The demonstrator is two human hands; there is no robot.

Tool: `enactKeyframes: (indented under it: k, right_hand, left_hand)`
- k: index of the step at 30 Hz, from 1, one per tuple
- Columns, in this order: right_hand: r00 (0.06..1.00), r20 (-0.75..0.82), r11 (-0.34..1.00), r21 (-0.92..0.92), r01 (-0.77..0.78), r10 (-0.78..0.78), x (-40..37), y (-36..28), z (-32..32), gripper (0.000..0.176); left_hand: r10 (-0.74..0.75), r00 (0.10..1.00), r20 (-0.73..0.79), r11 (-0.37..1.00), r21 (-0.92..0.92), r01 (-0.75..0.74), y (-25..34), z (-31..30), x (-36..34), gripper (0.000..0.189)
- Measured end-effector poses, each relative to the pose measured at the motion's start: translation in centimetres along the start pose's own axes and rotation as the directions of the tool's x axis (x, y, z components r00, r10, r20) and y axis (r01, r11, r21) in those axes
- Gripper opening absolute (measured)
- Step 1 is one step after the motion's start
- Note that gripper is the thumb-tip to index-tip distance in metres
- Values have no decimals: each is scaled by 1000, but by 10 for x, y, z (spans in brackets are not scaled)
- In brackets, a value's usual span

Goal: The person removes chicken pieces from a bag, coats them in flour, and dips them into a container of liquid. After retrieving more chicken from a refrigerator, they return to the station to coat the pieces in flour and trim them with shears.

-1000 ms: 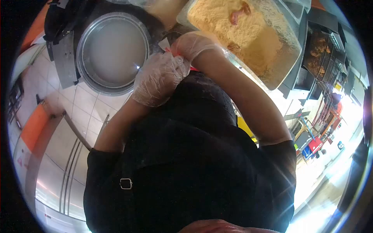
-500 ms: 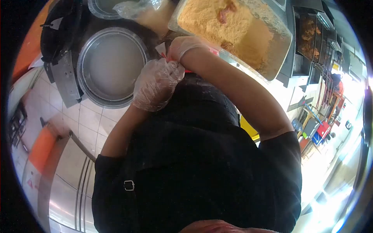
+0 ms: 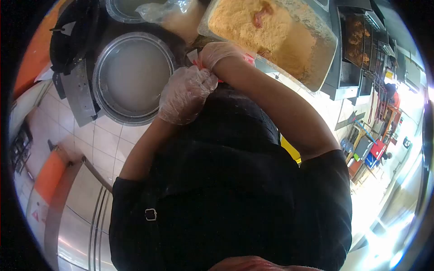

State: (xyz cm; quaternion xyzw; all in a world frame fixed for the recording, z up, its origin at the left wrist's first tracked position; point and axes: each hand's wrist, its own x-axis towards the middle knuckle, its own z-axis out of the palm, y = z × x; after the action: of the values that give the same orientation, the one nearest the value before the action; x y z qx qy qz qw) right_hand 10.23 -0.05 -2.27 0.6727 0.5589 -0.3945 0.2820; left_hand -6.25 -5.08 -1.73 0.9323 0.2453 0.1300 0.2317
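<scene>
My left hand [image 3: 187, 95], in a clear plastic glove, is closed with its fingertips pinched on a red-and-white packet [image 3: 197, 62]. Close against it, my right hand [image 3: 219, 55] is gloved too and bent over the same packet, its fingers largely hidden behind wrist and glove. Only small red and white parts of the packet show between and behind the hands; the rest is covered. Just beyond my right hand lies a clear tub [image 3: 326, 74] holding pale orange breading flour [image 3: 253, 31], with a reddish raw piece [image 3: 261, 17] on the flour.
A round metal pot [image 3: 101, 97] of cloudy whitish liquid stands left of my hands. Behind it are another round container [image 3: 118, 17] and a clear plastic bag [image 3: 165, 11]. Dark metal trays with browned food [image 3: 357, 34] sit at the far right. Tiled floor [image 3: 106, 140] shows below left.
The whole view has shifted slightly. Both hands stay together at the packet, with the left glove turned a little and nearer the right hand.
</scene>
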Motion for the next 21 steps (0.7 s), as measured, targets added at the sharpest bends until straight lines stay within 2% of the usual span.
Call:
enactKeyframes:
  k: [2, 4, 5, 7, 8, 9, 10, 11, 12, 13, 14, 15, 16, 19, 20, 21]
  right_hand:
    - [999, -28, 999, 51, -14, 15, -4, 2, 0, 43]
    - [978, -208, 975, 222, 30, 17, -22, 7, 1, 36]
    - [978, -208, 975, 221, 32, 15, -31, 15, 6, 36]
    - [879, -401, 892, 252, 376, -257, -52, 36, 15, 28]
    - [878, -399, 890, 251, 381, -264, -65, 42, 14, 28]
    - [844, -476, 896, 220, 387, -248, -84, 44, 4, 26]
    - [802, -552, 902, 189, 388, -230, -101, 48, -2, 25]
    - [801, -552, 902, 187, 390, -232, -115, 57, -2, 25]
    - [805, -584, 725, 508, 466, -108, -128, 68, -2, 25]
    - [819, -573, 439, 741, 508, 19, -142, 76, -4, 25]
    - [862, -506, 298, 826, 478, 18, -164, 80, -14, 24]
    - [898, -439, 154, 888, 434, 3, -187, 81, -29, 24]
    - [865, -493, 191, 844, 501, -91, -206, 80, -39, 24]
    - [853, -508, -258, 846, 467, -119, -232, 88, -12, 29]
    - [743, -632, -9, 763, 647, -221, -243, 91, -21, 28]
    - [711, -634, 103, 720, 686, -305, -248, 94, -33, 27]
  left_hand:
    - [-9, 998, 60, 999, 45, 6, 2, -3, 2, 24]
    - [1, 999, 48, 1000, 32, -2, 2, -3, 3, 24]
    - [5, 999, 36, 1000, 18, -6, 1, -3, 4, 23]
    - [-22, 1000, 8, 999, 40, 21, 3, -4, 5, 20]
    - [-45, 999, -19, 997, 59, 46, 4, -4, 5, 17]
    - [-52, 998, -17, 997, 61, 53, 2, -5, 4, 17]
    - [-76, 994, -74, 996, -44, 73, 0, -5, 5, 15]
    - [-103, 986, -131, 985, -151, 83, -2, -6, 8, 14]
    - [-101, 986, -136, 985, -150, 80, -2, -8, 10, 14]
    - [-90, 992, -94, 991, -106, 80, -3, -11, 11, 12]
    - [-79, 995, -53, 995, -62, 76, -3, -13, 13, 11]
    - [-72, 995, -68, 996, -59, 68, -4, -12, 15, 11]
    - [-71, 994, -80, 997, -23, 69, -5, -8, 13, 12]
    - [-91, 993, -75, 996, 3, 91, -1, -10, 16, 14]
    - [-118, 991, -60, 993, 1, 118, 0, -10, 18, 14]
    - [-106, 993, -42, 994, -4, 106, -1, -8, 18, 14]
